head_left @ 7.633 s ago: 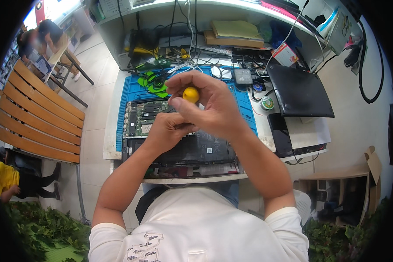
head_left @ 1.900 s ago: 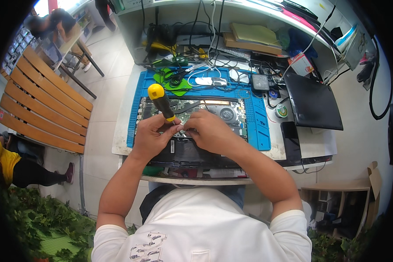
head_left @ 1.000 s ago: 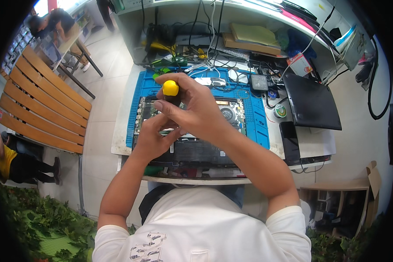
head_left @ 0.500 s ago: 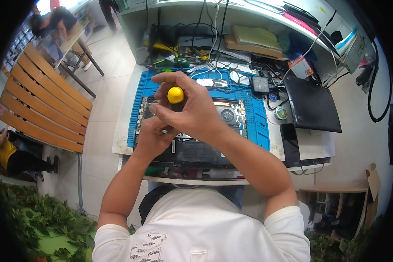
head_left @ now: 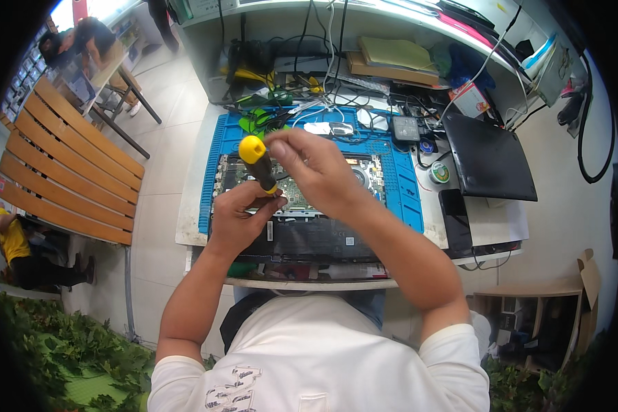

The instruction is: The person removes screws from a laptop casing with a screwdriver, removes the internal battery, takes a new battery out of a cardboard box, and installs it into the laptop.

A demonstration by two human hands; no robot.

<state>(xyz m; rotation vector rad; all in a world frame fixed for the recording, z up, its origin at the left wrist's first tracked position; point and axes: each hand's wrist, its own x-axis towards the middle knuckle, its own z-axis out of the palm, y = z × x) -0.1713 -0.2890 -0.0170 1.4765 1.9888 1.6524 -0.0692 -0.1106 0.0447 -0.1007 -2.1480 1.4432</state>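
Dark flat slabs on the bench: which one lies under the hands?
The opened laptop on the blue mat, its circuit board exposed. The closed black laptop and dark phone lie off to the right.

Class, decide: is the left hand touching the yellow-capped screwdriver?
Touching. The head view shows the left hand wrapped around the lower black shaft of the screwdriver, fingers closed on it with no gap.

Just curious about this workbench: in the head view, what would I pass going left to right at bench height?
wooden bench → blue mat → yellow-capped screwdriver → right hand → black laptop lid
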